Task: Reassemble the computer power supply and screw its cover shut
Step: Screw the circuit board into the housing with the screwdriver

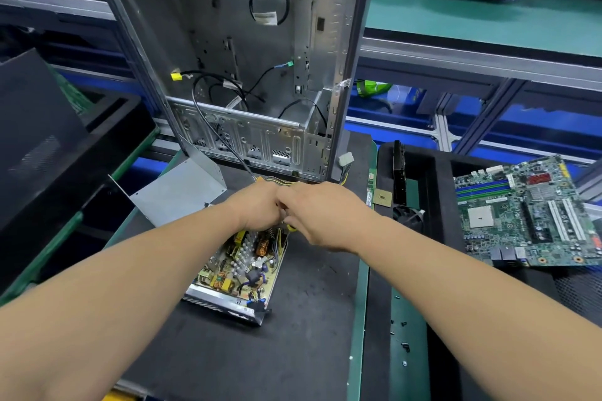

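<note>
The open power supply point(242, 270) lies on the black mat, its circuit board with coils, capacitors and heat sinks exposed. Its grey metal cover point(177, 190) lies apart from it, to the upper left. My left hand point(257, 207) and my right hand point(321, 212) meet over the far end of the supply, fingers closed on its bundle of yellow and black wires point(281, 181). A bit of yellow shows under the hands point(290, 227). What exactly each finger grips is hidden. A white connector point(346, 159) on the bundle lies by the case.
An empty metal computer case point(234, 52) stands upright right behind the hands. A motherboard point(527, 213) rests in a black tray at the right, with a CPU chip point(382, 197) and a fan point(408, 216) beside it. Loose black screws point(404, 347) lie at the lower right. Black trays stand at the left.
</note>
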